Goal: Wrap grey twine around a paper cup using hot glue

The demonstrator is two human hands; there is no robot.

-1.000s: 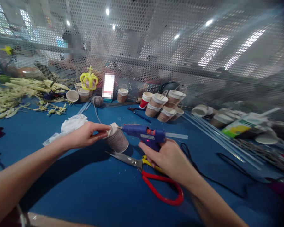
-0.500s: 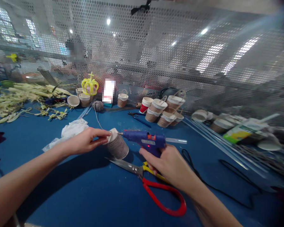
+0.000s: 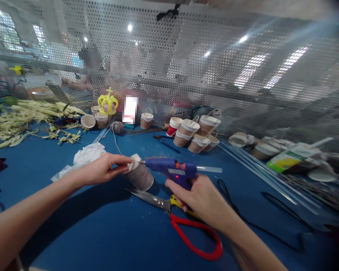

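My left hand pinches the small end of a twine-wrapped paper cup that lies tilted on the blue table. My right hand grips a blue hot glue gun with a clear glue stick out the back; its nozzle touches the cup's top near my left fingertips. A strand of grey twine runs from the cup back to a twine ball. Red-handled scissors lie just under my right hand.
Several wrapped cups stand at the back by a perforated metal screen, with a yellow crown and pale leaf strips at left. Clear glue sticks and a black cord lie at right. A person sits behind the screen.
Both hands, the cup and the glue gun have stayed almost still; only the view has shifted slightly.
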